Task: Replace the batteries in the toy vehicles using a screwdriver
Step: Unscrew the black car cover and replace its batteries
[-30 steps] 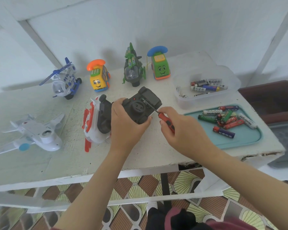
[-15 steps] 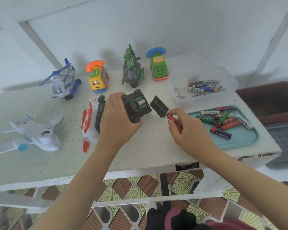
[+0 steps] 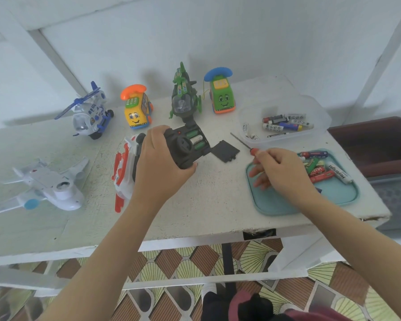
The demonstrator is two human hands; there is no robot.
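Note:
My left hand (image 3: 158,163) grips a black toy vehicle (image 3: 187,147) turned bottom up, its battery bay open with green and silver batteries (image 3: 196,140) showing. The black battery cover (image 3: 225,150) lies flat on the white table just right of the toy. My right hand (image 3: 278,169) pinches a red-handled screwdriver (image 3: 245,144) above the left part of the teal tray (image 3: 287,205), the blade pointing up-left toward the clear tub (image 3: 285,135). Several loose batteries (image 3: 320,167) lie in the tray, partly hidden by my right hand.
A white-and-red toy (image 3: 123,172) lies behind my left hand. A white plane (image 3: 49,186), blue-white helicopter (image 3: 90,114), yellow phone car (image 3: 137,110), green helicopter (image 3: 183,98) and green phone car (image 3: 221,93) stand around. The tub holds several batteries. A dark brown bin (image 3: 375,144) sits at right.
The cover came off the toy and now lies on the table. My right hand moved right with the screwdriver, over the tray. The toy's battery bay now shows.

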